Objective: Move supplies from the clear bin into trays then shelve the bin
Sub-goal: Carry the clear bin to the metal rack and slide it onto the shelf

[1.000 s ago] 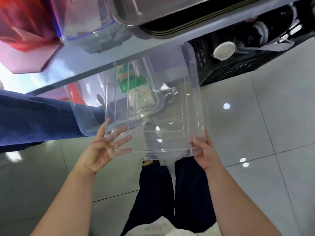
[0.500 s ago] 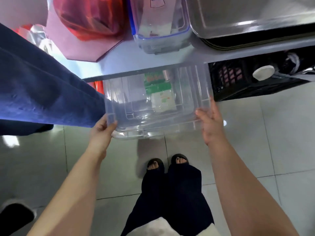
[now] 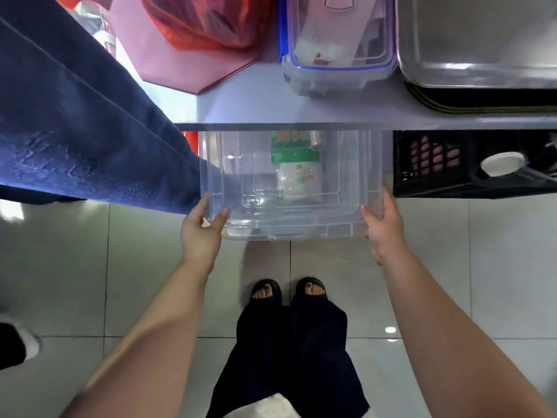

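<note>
The clear bin sits level and partly under the table edge, nested over another clear container. A green and white packet shows through its walls. My left hand grips the bin's near left corner, thumb on the rim. At the near right corner, my right hand lies flat against the bin's side with the fingers extended.
On the tabletop stand a pink box with a red bag, a blue-rimmed clear container and a steel tray. A black crate fills the space right of the bin. Blue fabric hangs at left. My feet are on the tiled floor.
The bin has gone from tilted and held out in front to level and pushed further under the table. Both hands followed it forward.
</note>
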Motion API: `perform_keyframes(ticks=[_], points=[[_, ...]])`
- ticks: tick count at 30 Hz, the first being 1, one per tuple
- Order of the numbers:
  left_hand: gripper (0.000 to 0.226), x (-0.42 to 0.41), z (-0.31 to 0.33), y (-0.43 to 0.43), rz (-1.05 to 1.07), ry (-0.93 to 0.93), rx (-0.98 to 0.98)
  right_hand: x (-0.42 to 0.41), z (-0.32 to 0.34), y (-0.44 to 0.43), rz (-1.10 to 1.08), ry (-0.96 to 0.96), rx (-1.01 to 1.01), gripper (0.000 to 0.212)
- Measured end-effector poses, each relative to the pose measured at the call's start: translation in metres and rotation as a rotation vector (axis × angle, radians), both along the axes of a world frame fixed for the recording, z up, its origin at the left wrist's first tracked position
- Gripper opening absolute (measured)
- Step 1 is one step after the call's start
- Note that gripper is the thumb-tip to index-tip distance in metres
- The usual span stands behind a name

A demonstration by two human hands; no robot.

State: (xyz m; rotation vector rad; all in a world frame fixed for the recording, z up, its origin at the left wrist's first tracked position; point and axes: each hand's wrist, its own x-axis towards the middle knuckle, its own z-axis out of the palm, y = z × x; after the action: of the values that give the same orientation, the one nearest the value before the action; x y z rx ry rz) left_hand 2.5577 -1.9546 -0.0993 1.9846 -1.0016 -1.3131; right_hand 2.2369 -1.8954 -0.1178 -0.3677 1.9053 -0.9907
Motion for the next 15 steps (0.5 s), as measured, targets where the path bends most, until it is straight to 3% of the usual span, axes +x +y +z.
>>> perform_keyframes(ticks=[9,15], points=[[0.05,-0.009,0.019,0.007,0.208,0.161,-0.013,0.012,0.008,0.005,-0.065,-0.07,-0.074,0.064],[0.048,0.001,0.013,-0.02,0.243,0.219,0.074,0.02,0.0,-0.026,0.047,-0.028,0.03,0.06]])
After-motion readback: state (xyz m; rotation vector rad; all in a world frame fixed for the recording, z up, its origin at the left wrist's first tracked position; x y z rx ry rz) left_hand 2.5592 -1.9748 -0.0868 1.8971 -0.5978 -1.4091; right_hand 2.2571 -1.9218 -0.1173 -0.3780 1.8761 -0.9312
